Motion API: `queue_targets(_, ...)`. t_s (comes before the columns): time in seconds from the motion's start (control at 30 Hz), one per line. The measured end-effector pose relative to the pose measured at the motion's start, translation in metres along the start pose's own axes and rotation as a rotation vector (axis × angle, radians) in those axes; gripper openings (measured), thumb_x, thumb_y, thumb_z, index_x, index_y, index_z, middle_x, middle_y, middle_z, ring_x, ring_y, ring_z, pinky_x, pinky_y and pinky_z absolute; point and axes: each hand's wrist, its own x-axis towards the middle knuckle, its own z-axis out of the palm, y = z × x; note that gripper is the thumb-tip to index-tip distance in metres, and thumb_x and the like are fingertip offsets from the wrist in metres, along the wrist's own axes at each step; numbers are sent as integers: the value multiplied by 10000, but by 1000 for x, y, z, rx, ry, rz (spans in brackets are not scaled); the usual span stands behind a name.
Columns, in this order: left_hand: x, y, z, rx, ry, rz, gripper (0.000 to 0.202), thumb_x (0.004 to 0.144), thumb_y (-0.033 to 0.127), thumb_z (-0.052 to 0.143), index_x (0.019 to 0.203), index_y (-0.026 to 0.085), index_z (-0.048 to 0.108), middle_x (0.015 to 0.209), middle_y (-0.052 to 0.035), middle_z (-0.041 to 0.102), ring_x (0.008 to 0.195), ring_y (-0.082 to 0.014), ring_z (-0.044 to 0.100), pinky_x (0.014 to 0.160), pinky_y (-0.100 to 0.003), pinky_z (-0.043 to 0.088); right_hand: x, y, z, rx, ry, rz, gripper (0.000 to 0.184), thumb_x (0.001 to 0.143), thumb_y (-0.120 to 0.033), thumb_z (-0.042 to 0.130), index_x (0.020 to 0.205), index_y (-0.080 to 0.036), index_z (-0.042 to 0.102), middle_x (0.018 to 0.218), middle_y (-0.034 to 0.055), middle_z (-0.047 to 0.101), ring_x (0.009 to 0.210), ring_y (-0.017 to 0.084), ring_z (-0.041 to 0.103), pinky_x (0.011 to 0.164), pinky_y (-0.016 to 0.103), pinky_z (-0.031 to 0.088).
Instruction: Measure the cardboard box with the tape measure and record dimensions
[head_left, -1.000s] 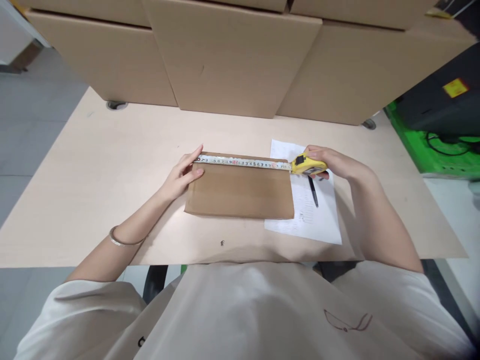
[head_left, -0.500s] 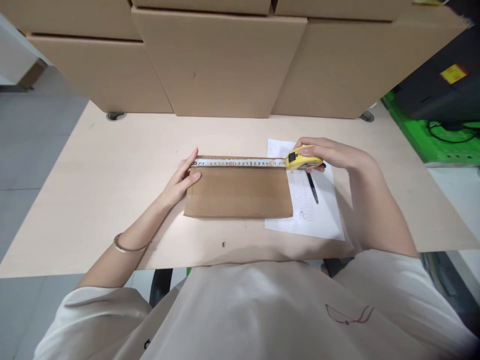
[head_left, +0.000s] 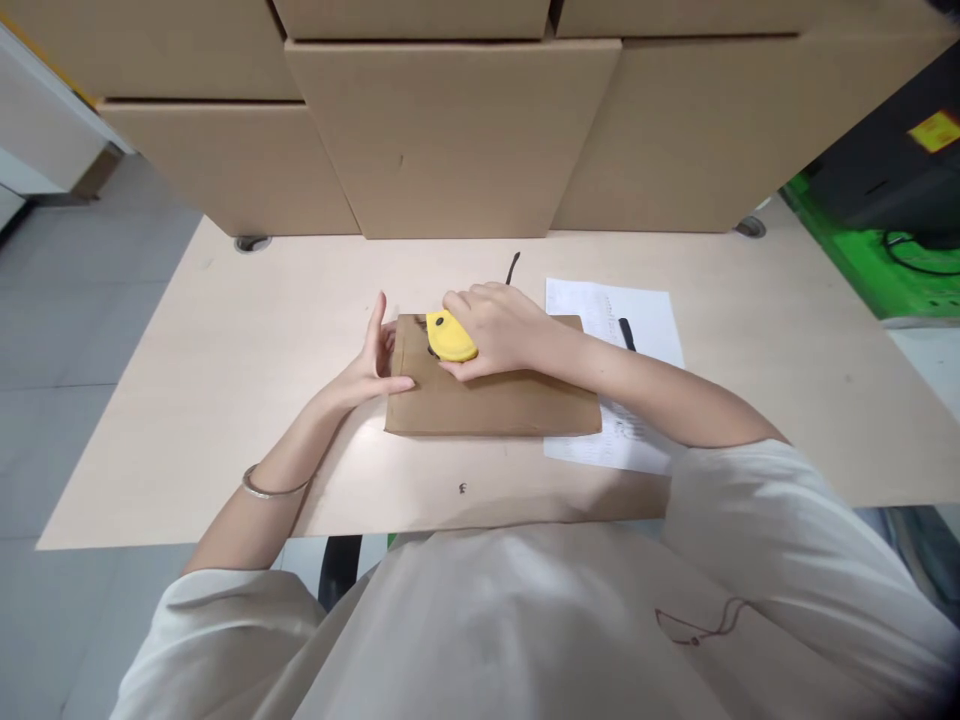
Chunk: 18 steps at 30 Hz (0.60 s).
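Observation:
A small brown cardboard box lies flat on the table in front of me. My right hand is closed around a yellow tape measure, over the left part of the box's top. No long blade shows now; its mouth points toward the box's left end. My left hand is at that left end, index finger raised and spread from the thumb. The thumb rests on the box's top edge, while the other fingers are partly hidden beside it. A dark strap sticks up behind my right hand.
Under the box's right end lies a printed paper sheet, with a black pen on it, partly covered by my forearm. Large cardboard boxes form a wall along the table's back edge. A green surface stands at right.
The blade that spanned the box's top has gone back into the case. My right hand carried the tape measure left from the box's right end. My left index finger lifted away from the thumb.

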Motion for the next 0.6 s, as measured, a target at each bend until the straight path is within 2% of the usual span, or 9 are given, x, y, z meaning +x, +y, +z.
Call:
queue_targets(0.13, 1, 2, 2, -4, 27, 4, 1437, 733, 611, 994, 1796, 441, 42, 1640, -160, 558, 1529, -376, 585, 1288, -567, 479, -2, 0, 3, -17, 19, 9, 685, 982, -670, 641, 1306, -67, 674, 1126, 235, 738, 1084, 402, 641, 979, 498, 446)
queue_targets(0.23, -1, 6, 2, 34, 34, -5, 1390, 752, 636, 972, 1795, 440, 76, 1645, -151, 558, 1544, -388, 570, 1299, -584, 465, -22, 13, -9, 80, 141, 13, 756, 1003, -742, 600, 1398, -99, 639, 1339, 244, 699, 1290, 439, 595, 1120, 557, 410)
queue_targets(0.3, -3, 12, 3, 117, 57, 8, 1307, 789, 660, 934, 1793, 440, 127, 1678, -139, 528, 1591, -401, 512, 1341, -613, 406, -49, 29, -23, 155, 245, 124, 673, 1040, -708, 559, 1394, -140, 631, 1381, 221, 684, 1320, 428, 598, 1137, 555, 418)
queue_targets(0.33, -5, 17, 5, 178, 87, 46, 1222, 820, 673, 903, 1785, 442, 190, 1701, -126, 504, 1627, -410, 461, 1370, -629, 355, -67, 39, -29, 184, 283, 241, 586, 1065, -665, 532, 1340, -160, 646, 1326, 209, 702, 1264, 413, 631, 1104, 538, 446)
queue_targets(0.37, -7, 25, 7, 246, 130, 110, 1109, 862, 678, 863, 1769, 444, 267, 1722, -105, 483, 1660, -418, 405, 1396, -641, 301, -87, 49, -34, 203, 294, 372, 510, 1082, -629, 512, 1269, -178, 660, 1232, 199, 722, 1169, 396, 667, 1051, 520, 478)
queue_targets(0.43, -11, 45, 16, 386, 243, 300, 805, 980, 619, 754, 1702, 448, 440, 1728, -50, 484, 1696, -413, 339, 1427, -647, 228, -128, 69, -35, 164, 219, 662, 441, 1103, -596, 470, 1169, -204, 659, 1031, 182, 728, 1010, 391, 696, 961, 518, 501)
queue_targets(0.5, -16, 68, 32, 538, 324, 504, 558, 1084, 418, 637, 1633, 452, 546, 1665, -4, 564, 1683, -369, 383, 1431, -634, 255, -163, 81, -24, 53, 69, 891, 483, 1103, -617, 438, 1098, -185, 653, 945, 203, 711, 958, 425, 706, 911, 540, 502)
queue_targets(0.53, -18, 79, 43, 638, 306, 607, 534, 1088, 309, 612, 1602, 451, 580, 1630, 14, 605, 1666, -341, 423, 1421, -618, 302, -176, 84, -15, 8, -1, 966, 525, 1105, -638, 413, 1085, -171, 652, 955, 227, 714, 964, 442, 710, 897, 547, 502)
queue_targets(0.6, -21, 95, 70, 803, 157, 819, 552, 1065, 211, 601, 1590, 380, 593, 1583, -11, 662, 1619, -308, 501, 1341, -560, 461, -193, 82, 5, -34, -160, 1048, 595, 1107, -666, 373, 1053, -149, 662, 987, 271, 728, 985, 464, 720, 868, 546, 509)
